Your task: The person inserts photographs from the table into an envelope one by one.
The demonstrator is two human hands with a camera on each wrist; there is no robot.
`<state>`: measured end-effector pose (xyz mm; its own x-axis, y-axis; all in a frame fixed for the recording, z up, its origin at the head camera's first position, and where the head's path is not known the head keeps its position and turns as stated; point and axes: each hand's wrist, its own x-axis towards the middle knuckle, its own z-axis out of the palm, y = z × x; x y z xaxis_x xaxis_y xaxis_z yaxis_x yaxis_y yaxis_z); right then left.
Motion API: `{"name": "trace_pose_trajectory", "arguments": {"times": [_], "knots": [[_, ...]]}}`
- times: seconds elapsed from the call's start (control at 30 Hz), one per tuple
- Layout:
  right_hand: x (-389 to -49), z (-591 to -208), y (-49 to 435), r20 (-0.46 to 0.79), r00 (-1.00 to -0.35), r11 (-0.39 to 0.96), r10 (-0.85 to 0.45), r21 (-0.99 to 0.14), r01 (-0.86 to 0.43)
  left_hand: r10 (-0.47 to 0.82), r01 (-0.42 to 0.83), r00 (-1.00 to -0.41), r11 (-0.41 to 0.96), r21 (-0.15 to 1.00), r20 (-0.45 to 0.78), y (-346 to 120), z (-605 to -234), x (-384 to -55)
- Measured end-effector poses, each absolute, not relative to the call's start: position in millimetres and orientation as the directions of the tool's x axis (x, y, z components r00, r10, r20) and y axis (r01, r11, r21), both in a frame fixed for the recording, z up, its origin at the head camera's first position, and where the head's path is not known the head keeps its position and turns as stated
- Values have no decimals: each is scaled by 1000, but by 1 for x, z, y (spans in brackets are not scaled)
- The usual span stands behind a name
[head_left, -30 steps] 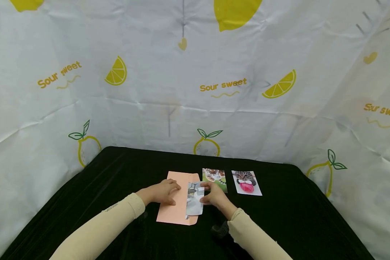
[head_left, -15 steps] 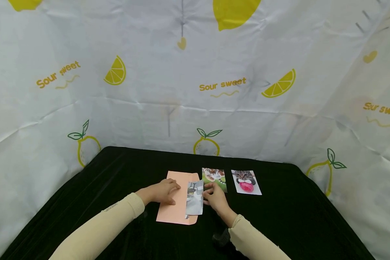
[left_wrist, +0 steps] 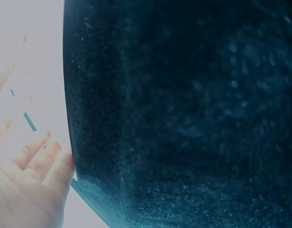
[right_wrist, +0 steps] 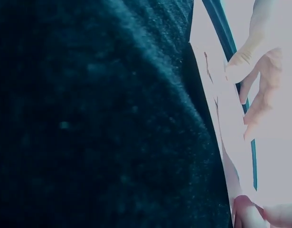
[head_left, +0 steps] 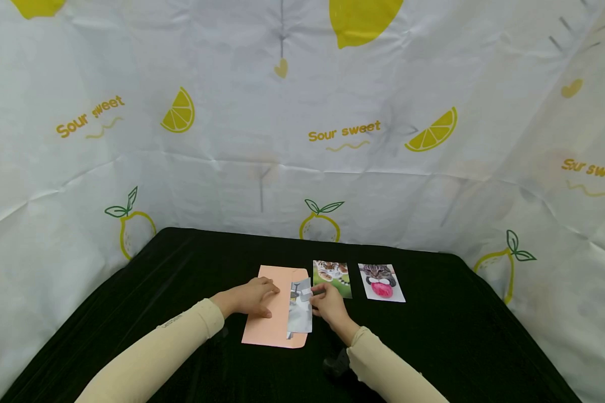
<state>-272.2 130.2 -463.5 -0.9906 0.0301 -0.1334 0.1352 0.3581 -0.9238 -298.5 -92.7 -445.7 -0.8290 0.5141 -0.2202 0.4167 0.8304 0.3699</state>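
A pink envelope [head_left: 267,334] lies flat on the dark cloth, its flap side to the right. Across that right side lies a grey-white photo [head_left: 300,319], its left edge at the envelope's opening; how deep it sits I cannot tell. A sliver of patterned paper shows under its lower left corner. My left hand [head_left: 250,296] rests on the envelope with fingers spread. With thumb and fingers my right hand [head_left: 330,307] pinches the photo's right edge. In the right wrist view, fingertips [right_wrist: 248,213] are at the paper's edge; the washed-out light hides detail.
A tiger photo [head_left: 333,280] lies just beyond my right hand, and a cat photo with a pink ball [head_left: 381,282] is to its right. A black cloth [head_left: 206,252] covers the table. White lemon-print curtain [head_left: 242,184] hangs behind.
The right hand eased off the photo's edge, then took it again slightly further left. The photo has shifted a little to the left over the envelope. My left hand has stayed put.
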Motion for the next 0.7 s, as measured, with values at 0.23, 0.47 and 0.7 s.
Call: {"name": "trace_pose_trajectory", "arguments": {"times": [0.23, 0.47, 0.7], "knots": [[-276, -466, 129, -122, -992, 339, 6, -934, 117, 516, 418, -827, 830, 369, -224, -93, -446, -299], [-278, -472, 130, -124, -992, 318, 2, -941, 118, 509, 412, -829, 837, 361, -234, -93, -449, -302], [-277, -470, 130, -169, -985, 248, -38, -956, 154, 503, 411, -830, 843, 346, -242, -93, -448, -302]]}}
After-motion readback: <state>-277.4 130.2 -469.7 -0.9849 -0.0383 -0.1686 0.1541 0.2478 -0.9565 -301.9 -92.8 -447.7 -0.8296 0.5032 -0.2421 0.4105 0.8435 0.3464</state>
